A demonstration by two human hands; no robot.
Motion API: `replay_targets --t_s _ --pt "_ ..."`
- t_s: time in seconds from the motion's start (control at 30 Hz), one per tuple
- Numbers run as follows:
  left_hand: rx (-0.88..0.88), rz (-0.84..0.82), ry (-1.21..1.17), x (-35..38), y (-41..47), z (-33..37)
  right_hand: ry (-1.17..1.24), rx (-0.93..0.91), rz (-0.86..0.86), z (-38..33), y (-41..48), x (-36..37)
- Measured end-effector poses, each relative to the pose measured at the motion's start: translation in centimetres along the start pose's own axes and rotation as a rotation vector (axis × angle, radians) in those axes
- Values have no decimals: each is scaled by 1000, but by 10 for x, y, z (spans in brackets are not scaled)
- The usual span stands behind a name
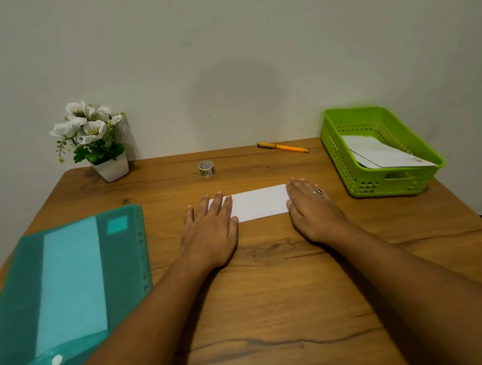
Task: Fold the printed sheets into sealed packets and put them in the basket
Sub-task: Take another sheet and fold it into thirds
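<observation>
A white sheet folded into a narrow strip [260,203] lies flat in the middle of the wooden table [280,286]. My left hand [212,233] presses flat on its left end with straight fingers. My right hand [312,207], with a ring on one finger, lies flat on its right end. At the right stands a green plastic basket [343,167] with folded white packets [385,154] inside. A small roll of patterned tape [206,168] stands behind the strip.
A teal plastic folder [62,290] with a pale sheet inside lies at the left. A white pot of artificial flowers [93,142] stands at the back left by the wall. An orange pen [283,146] lies at the back, left of the basket.
</observation>
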State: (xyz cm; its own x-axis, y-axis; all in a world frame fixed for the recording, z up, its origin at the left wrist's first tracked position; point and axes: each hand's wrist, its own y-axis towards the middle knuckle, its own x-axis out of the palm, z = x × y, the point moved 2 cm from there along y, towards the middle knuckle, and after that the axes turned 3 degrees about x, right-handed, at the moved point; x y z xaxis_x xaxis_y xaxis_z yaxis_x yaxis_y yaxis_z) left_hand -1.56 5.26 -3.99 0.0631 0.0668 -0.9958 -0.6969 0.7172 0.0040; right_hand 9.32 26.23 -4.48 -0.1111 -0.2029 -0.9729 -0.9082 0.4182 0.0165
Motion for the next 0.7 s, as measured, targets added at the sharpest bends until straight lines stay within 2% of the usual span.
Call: replay_targets --t_s 0.23,0.37,0.53,0.7 --pt "2 -33 -34 -6 -3 0 -7 6 -60 -4 1 -9" --pt "-2 -8 -152 -20 -11 -6 -41 -42 -42 -21 -5 -28" --pt "-16 78 -238 -46 -49 -38 12 -182 -19 -81 -19 -42" --pt "-90 116 -280 -72 -108 -92 74 -402 -58 -160 -40 -31"
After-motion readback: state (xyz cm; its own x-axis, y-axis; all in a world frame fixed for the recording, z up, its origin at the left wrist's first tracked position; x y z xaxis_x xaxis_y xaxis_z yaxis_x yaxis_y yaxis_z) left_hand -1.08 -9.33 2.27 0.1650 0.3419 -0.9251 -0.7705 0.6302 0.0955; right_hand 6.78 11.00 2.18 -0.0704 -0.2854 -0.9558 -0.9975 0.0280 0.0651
